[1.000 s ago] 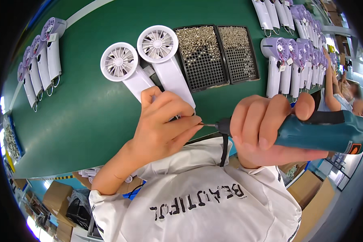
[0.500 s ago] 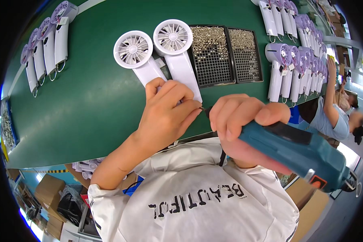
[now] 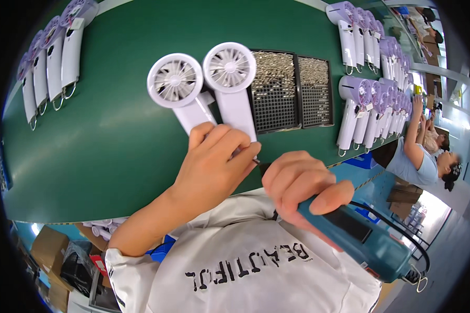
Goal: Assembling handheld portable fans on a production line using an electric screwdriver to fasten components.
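Observation:
Two white handheld fans lie side by side on the green table, their round grilles pointing away from me. My left hand (image 3: 212,166) is closed over the lower ends of the left fan (image 3: 190,113) and the right fan (image 3: 234,107). Its thumb and forefinger meet by the end of the right fan's handle; whether a small part is between them is too small to tell. My right hand (image 3: 304,182) is wrapped around a teal and black electric screwdriver (image 3: 371,240). The screwdriver's front end points at my left fingertips, and its bit is mostly hidden.
Two black trays of small screws, one nearer (image 3: 274,112) and one farther right (image 3: 316,99), sit beside the fans. Purple-and-white fans stand in rows at the left (image 3: 70,55) and right (image 3: 350,122). A co-worker (image 3: 420,156) is at the table's right side.
The fans, trays and table appear lower in the picture. The screwdriver's rear end has swung down and leftward, and its cable now shows. My left hand keeps its hold on the fans.

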Motion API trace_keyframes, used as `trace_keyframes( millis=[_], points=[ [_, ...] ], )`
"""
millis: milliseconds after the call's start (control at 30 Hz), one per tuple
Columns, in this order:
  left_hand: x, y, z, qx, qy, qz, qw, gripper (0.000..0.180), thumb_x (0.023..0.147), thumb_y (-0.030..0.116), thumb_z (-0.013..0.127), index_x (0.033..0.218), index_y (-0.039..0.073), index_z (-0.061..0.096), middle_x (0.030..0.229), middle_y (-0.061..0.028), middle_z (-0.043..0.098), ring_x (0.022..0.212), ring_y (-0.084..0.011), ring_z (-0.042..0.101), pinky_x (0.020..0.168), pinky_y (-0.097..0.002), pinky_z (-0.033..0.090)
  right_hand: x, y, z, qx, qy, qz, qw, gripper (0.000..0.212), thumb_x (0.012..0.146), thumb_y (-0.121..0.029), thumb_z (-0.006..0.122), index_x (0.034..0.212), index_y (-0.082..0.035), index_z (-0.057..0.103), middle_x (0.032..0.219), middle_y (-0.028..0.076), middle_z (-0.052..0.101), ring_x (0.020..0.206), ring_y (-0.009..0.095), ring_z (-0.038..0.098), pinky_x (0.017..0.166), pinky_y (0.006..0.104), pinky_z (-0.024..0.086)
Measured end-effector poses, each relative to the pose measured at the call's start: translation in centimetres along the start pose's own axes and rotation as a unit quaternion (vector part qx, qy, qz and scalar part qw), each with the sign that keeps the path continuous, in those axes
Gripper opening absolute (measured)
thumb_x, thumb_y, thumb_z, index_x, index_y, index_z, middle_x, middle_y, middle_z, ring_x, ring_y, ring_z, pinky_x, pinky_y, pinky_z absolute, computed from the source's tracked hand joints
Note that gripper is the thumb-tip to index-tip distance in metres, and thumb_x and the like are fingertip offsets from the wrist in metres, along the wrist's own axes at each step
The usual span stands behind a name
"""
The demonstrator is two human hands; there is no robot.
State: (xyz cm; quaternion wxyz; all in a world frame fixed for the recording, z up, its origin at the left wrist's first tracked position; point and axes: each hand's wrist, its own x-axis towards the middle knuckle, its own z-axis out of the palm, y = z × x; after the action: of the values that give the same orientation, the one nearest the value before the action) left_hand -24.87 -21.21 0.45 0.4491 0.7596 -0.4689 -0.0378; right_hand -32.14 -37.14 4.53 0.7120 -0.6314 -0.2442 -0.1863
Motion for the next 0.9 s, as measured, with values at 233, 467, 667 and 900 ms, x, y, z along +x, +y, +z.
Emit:
trace_keyframes(
  millis=[233,467,667,900],
  points=[
    [0.1,0.2,0.0,0.009,0.004,0.005,1.000,0.031,0.066,0.006,0.078,0.096,0.006,0.069,0.089,0.0000,0.054,0.081,-0.0174,0.054,0.080,-0.0360,0.033,0.1,-0.1,-1.1,0.057,0.054,-0.041,0.996,0.030,0.086,-0.028,0.065,0.099,-0.008,0.047,0.071,0.008,0.057,0.052,0.021,0.053,0.047,0.0348,0.046],
    [0.8,0.5,0.7,0.041,0.020,0.000,0.999,0.031,0.067,0.006,0.079,0.096,0.006,0.069,0.088,0.0000,0.055,0.081,-0.0170,0.055,0.079,-0.0338,0.033,2.5,0.3,-8.7,0.028,0.254,-0.166,0.952,0.087,0.080,-0.086,0.036,0.126,-0.013,0.047,0.071,0.005,0.052,0.048,0.018,0.047,0.043,0.0318,0.038],
    [1.2,0.7,1.2,0.063,0.031,-0.005,0.997,0.030,0.066,0.007,0.079,0.095,0.006,0.070,0.086,-0.0002,0.055,0.078,-0.0158,0.056,0.078,-0.0333,0.033,2.5,2.7,-9.9,-0.051,0.199,-0.128,0.970,0.097,0.074,-0.092,0.030,0.126,-0.014,0.050,0.066,0.004,0.050,0.044,0.015,0.042,0.042,0.0300,0.036],
    [1.2,0.6,1.0,0.063,0.035,0.000,0.997,0.031,0.065,0.009,0.080,0.095,0.006,0.070,0.086,-0.0005,0.055,0.078,-0.0163,0.056,0.077,-0.0337,0.033,2.6,2.8,-8.4,0.032,0.257,-0.168,0.951,0.100,0.069,-0.094,0.037,0.122,-0.009,0.048,0.064,0.007,0.051,0.043,0.018,0.044,0.038,0.0319,0.038]
  ],
)
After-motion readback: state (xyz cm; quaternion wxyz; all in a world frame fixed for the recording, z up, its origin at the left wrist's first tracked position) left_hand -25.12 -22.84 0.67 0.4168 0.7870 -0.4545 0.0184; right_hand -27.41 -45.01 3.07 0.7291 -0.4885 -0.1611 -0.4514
